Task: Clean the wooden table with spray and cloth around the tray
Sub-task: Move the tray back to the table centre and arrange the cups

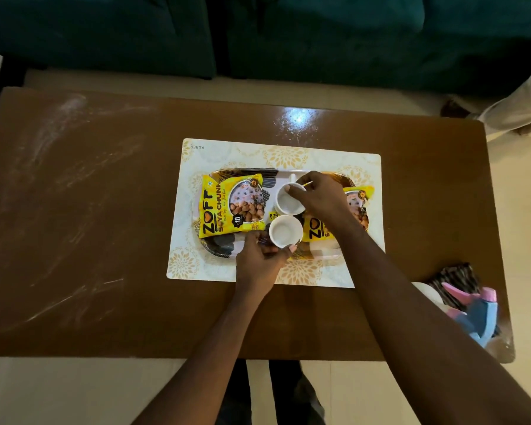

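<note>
We look down on the brown wooden table; its long side runs left to right, and so does the long side of the tray; the tray sits on a pale flowery mat a little right of the middle.

On the tray lie two yellow snack packets, the left packet and the right packet, with two white cups between them; both cups look white inside.

Our left hand curls round the near cup, thumb on its rim; our right hand pinches the rim of the far cup.

The spray bottle stands at the near right corner of the table, its pink nose pointing left and away from us; the dark striped cloth lies touching it, just behind.

White smears mark the left half of the table; a bright shine sits near the far edge; a dark green sofa is behind the table; the floor is pale.
</note>
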